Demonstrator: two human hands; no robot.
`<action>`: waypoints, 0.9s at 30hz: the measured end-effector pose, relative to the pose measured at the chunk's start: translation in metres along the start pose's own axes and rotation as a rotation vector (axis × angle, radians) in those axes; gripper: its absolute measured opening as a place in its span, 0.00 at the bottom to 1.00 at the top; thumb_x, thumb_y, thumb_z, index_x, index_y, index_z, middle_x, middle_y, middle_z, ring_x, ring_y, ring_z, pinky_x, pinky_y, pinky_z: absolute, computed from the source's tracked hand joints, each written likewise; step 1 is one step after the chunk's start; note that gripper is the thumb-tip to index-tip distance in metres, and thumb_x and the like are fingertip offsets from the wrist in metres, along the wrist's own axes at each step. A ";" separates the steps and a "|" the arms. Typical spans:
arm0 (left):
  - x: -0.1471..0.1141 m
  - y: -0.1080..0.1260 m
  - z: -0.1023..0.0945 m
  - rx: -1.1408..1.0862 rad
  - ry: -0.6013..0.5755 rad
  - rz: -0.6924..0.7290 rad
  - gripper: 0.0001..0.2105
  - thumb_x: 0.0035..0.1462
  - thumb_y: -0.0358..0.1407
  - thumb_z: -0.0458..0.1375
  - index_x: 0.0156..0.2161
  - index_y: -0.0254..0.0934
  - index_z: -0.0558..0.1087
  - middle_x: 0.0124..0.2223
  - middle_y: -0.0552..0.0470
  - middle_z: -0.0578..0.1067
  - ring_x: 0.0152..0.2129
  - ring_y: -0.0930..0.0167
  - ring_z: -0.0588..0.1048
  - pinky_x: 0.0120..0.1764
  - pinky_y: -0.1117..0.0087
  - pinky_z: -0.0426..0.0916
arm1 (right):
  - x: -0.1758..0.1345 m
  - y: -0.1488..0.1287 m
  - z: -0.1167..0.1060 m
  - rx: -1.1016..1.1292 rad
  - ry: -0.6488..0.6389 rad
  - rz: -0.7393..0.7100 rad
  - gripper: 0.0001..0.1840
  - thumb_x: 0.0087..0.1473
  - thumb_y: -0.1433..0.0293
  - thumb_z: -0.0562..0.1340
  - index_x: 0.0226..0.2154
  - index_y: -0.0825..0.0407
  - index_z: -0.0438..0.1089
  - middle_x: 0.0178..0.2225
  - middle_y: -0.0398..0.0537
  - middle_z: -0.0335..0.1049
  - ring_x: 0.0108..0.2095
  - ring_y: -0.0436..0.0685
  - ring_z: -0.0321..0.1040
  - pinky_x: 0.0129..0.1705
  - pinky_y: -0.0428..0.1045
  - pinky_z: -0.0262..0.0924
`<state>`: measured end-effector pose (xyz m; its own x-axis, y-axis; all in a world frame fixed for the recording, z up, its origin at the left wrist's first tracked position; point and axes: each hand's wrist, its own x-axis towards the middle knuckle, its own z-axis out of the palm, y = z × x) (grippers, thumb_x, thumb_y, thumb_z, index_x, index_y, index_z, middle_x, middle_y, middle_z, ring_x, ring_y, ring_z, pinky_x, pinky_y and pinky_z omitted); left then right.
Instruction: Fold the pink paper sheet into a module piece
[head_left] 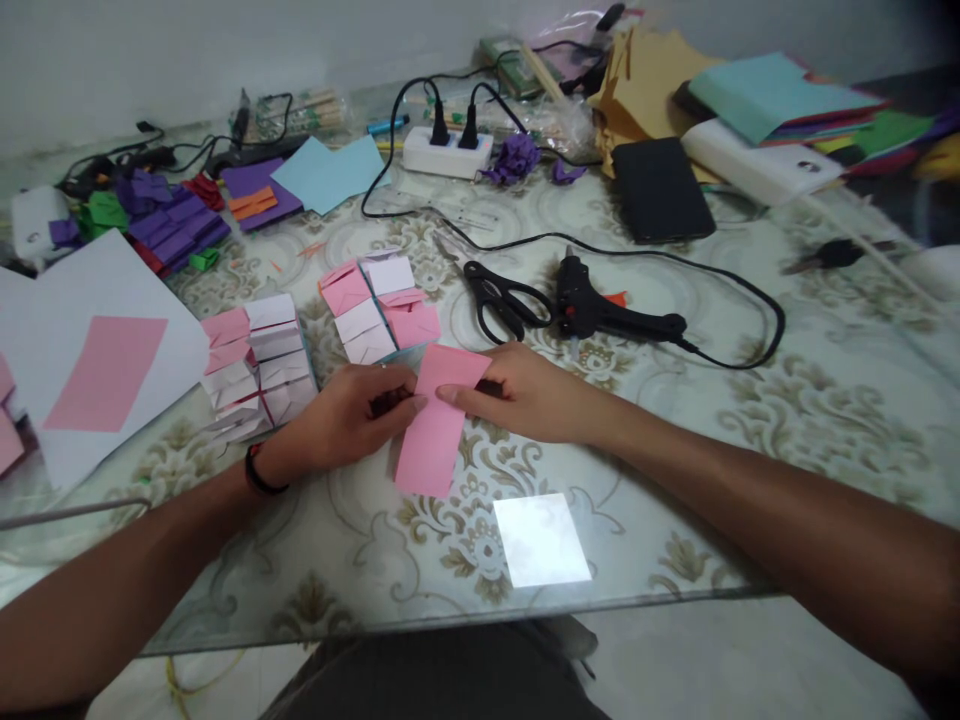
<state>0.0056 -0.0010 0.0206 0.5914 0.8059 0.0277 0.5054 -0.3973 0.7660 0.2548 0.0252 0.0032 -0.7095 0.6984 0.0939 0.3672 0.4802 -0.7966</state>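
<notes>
A pink paper strip [433, 445] is held between both hands above the table, slanting down toward me. My left hand [367, 415] pinches its left edge between thumb and fingers. From the right, my right hand [517, 395] grips the strip, thumb on top and fingers behind. Just beyond the hands lies a block of folded pink and white paper pieces [379, 305]. A second folded-paper block [259, 360] sits beside my left wrist. White sheets [169, 320] lie at the left, with a flat pink piece [109, 375] on them.
Black scissors [504, 300] and a black glue gun [615, 305] lie beyond my right hand, the cord looping right. Farther back are a white power strip [446, 155], a black flat case [664, 190] and coloured paper [784, 95]. The table's front edge [450, 615] is near me.
</notes>
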 end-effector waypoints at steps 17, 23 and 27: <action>-0.001 0.000 -0.001 -0.003 -0.004 -0.026 0.16 0.70 0.42 0.56 0.33 0.33 0.73 0.25 0.58 0.67 0.23 0.77 0.61 0.27 0.74 0.57 | 0.000 0.001 0.001 -0.020 -0.047 0.049 0.30 0.69 0.50 0.54 0.25 0.56 0.68 0.20 0.39 0.54 0.22 0.44 0.51 0.26 0.44 0.44; -0.002 -0.002 -0.001 -0.031 -0.013 -0.039 0.15 0.70 0.42 0.56 0.35 0.33 0.75 0.26 0.58 0.68 0.23 0.78 0.62 0.26 0.75 0.56 | 0.001 -0.001 0.000 -0.009 -0.042 0.031 0.29 0.69 0.53 0.54 0.25 0.56 0.68 0.21 0.39 0.55 0.22 0.44 0.53 0.27 0.43 0.45; -0.003 -0.003 -0.001 -0.008 -0.014 -0.051 0.16 0.71 0.42 0.56 0.35 0.33 0.76 0.27 0.58 0.68 0.23 0.78 0.62 0.27 0.75 0.57 | 0.001 -0.001 0.000 -0.004 -0.043 0.032 0.28 0.69 0.53 0.55 0.26 0.56 0.68 0.21 0.39 0.55 0.23 0.44 0.53 0.27 0.43 0.45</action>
<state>0.0019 -0.0018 0.0190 0.5740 0.8186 -0.0199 0.5297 -0.3526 0.7714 0.2537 0.0255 0.0042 -0.7226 0.6900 0.0424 0.3923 0.4599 -0.7966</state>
